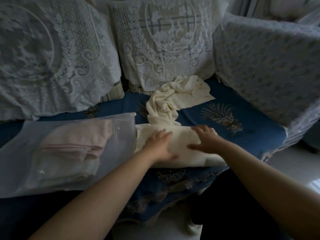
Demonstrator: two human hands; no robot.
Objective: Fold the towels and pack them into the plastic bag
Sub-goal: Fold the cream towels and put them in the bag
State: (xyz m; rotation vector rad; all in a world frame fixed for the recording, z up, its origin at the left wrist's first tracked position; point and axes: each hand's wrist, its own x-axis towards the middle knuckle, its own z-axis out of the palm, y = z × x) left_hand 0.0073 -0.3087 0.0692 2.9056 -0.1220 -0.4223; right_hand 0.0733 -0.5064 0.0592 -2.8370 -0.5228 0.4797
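A folded cream towel (181, 139) lies on the blue sofa seat. My left hand (160, 146) rests flat on its left part, fingers spread. My right hand (204, 139) presses flat on its right part, fingers apart. To the left lies a clear plastic bag (57, 153) with a folded pink towel (78, 142) and a pale towel inside; its open mouth touches the cream towel's left edge. A crumpled cream towel (176, 96) sits farther back on the seat.
Two lace-covered cushions (52, 58) (162, 40) stand along the sofa back, and a lace-covered armrest (266, 66) rises at the right. The blue embroidered seat cover (225, 122) hangs over the front edge. White floor shows at the right.
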